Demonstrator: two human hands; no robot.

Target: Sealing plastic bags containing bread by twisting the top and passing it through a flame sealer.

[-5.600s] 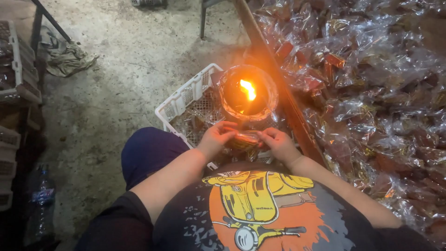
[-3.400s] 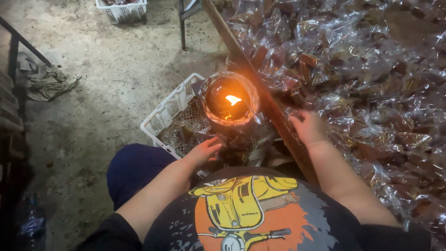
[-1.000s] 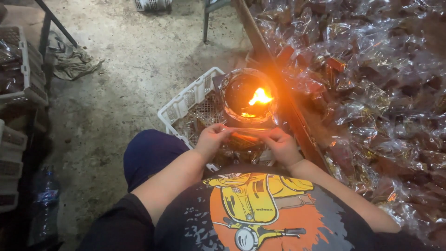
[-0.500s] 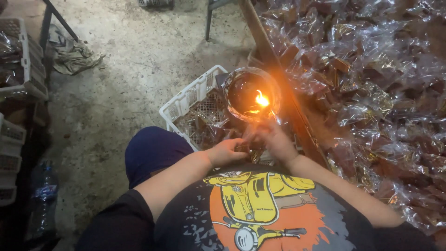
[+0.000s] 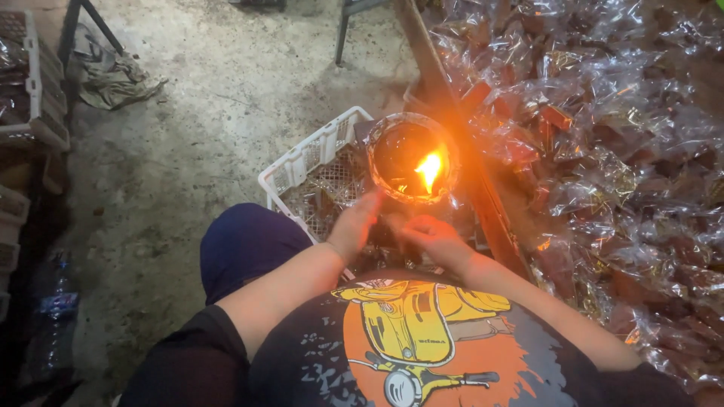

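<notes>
Both hands, left hand (image 5: pixel 353 226) and right hand (image 5: pixel 428 237), just below flame bowl (image 5: pixel 412 158), crate rim (image 5: pixel 302 160) alongside.

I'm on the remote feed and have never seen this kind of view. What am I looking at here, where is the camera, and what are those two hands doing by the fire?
There is no machine: a person works with bare hands, and the single camera sits on their head, looking down over their chest and knees. The left hand and right hand meet just below a round bowl with a small flame burning inside. Whether either grip holds anything is too blurred to tell. Behind the hands stands a white slatted crate on the concrete floor. To the right lies a big heap of clear-wrapped packets. A plastic bottle lies at far left.
</notes>
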